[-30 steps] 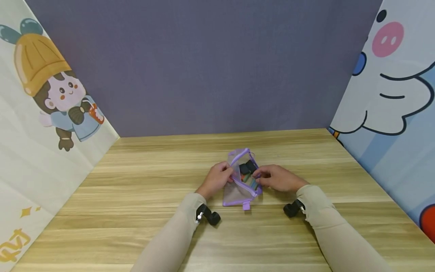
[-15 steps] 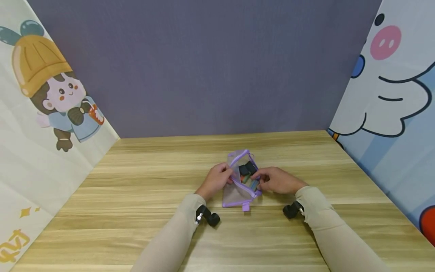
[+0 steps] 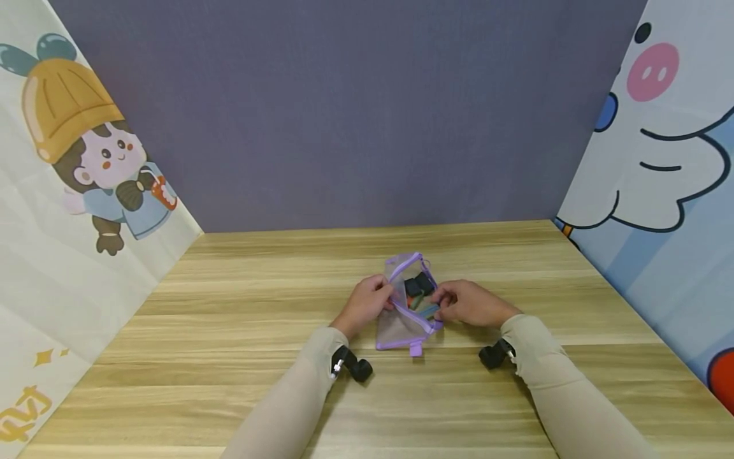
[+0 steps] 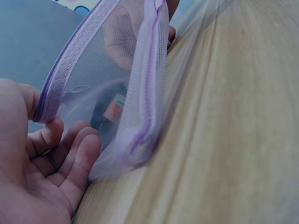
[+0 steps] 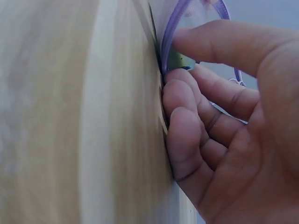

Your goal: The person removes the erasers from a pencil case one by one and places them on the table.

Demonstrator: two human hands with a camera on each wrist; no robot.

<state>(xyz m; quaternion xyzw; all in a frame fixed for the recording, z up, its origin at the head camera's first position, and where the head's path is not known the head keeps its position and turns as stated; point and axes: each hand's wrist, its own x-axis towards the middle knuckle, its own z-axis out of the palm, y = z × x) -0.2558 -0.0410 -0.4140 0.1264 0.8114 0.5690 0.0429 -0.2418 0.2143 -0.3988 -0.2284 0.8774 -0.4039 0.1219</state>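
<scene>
A mesh pouch with purple zipper edging lies mid-table, its mouth spread apart. My left hand pinches the zipper edge on the left side of the mouth and lifts it. At the opposite rim, my right hand has its thumb and curled fingers at the zipper tape; their exact contact is partly hidden. Inside the pouch are dark blocks, an orange-red piece, a green piece and a blue one. A green-yellow piece shows between right thumb and index finger.
The wood-grain tabletop extends around the pouch. A grey-purple panel rises behind it. Cartoon-printed sheets flank both sides, one on the left and one on the right. A black camera mount sits on my left wrist.
My right fingertips reached slightly further into the pouch mouth half a second ago and have drawn back to its right rim. The left hand and pouch are nearly still.
</scene>
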